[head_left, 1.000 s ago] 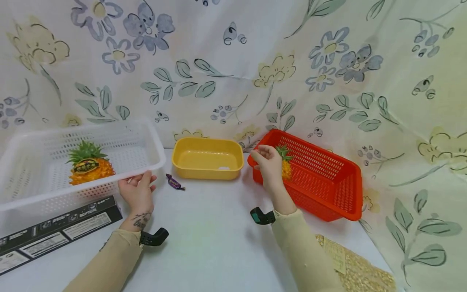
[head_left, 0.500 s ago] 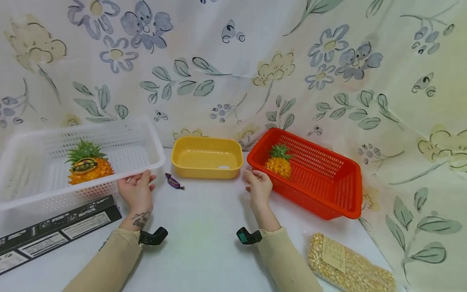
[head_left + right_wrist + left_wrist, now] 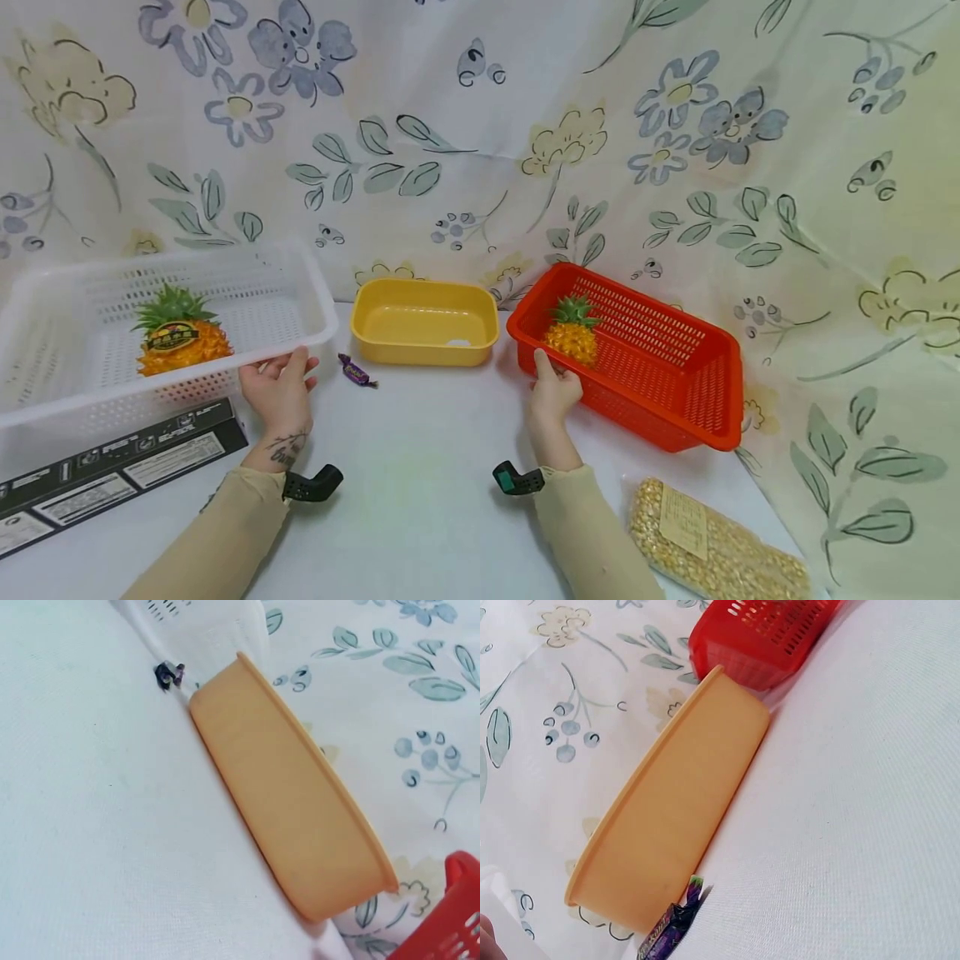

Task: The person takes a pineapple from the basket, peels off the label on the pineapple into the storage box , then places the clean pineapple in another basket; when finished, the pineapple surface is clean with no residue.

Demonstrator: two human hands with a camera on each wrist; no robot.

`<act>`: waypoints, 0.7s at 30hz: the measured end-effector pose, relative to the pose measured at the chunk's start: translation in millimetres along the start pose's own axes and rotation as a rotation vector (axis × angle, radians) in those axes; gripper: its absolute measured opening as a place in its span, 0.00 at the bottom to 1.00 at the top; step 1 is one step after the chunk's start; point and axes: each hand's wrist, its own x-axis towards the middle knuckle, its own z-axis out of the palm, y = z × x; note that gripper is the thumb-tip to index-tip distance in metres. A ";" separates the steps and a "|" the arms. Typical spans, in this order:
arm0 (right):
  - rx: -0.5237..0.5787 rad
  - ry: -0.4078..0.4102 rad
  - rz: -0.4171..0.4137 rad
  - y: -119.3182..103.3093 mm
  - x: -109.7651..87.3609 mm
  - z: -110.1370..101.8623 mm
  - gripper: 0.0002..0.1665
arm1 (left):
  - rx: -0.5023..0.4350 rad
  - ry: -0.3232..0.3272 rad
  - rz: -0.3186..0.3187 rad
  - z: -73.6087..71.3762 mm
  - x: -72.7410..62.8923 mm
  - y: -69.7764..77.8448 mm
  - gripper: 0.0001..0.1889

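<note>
My left hand (image 3: 279, 390) grips the near rim of a white perforated basket (image 3: 327, 323), thumb on top and fingers under the lip. A pineapple (image 3: 183, 337) with a dark label lies inside it. On the right, my right hand (image 3: 553, 403) holds the near left rim of a red perforated basket (image 3: 645, 406), with the thumb over the edge and the other fingers mostly hidden below. That basket contains a smaller pineapple (image 3: 573, 335). In the left wrist view only a fingertip (image 3: 486, 941) shows at the lower left; the right wrist view shows no part of the hand.
Between the baskets stands a yellow plastic tub (image 3: 425, 354) against the floral cloth. A purple wrapped candy (image 3: 357, 372) lies left of it. A long black box (image 3: 120, 468) sits before the white basket. A bag of yellowish kernels (image 3: 712, 542) lies at lower right.
My right hand has moved away from the small pineapple in the red basket, down and left, then up to that basket's near rim, which it now holds. My left hand stays on the white basket.
</note>
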 end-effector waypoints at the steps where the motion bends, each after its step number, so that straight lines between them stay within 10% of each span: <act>1: 0.010 0.005 0.002 -0.3 0.2 -0.3 0.12 | 0.000 0.001 0.000 0.0 -0.1 0.2 0.28; 14: 0.045 0.018 -0.015 0.3 0.7 -1.2 0.12 | 0.078 -0.015 -0.128 3.3 -7.7 1.9 0.24; 21: 0.043 0.031 -0.013 4.1 3.0 -1.0 0.11 | 0.246 -0.160 -0.192 14.3 -30.4 -0.6 0.19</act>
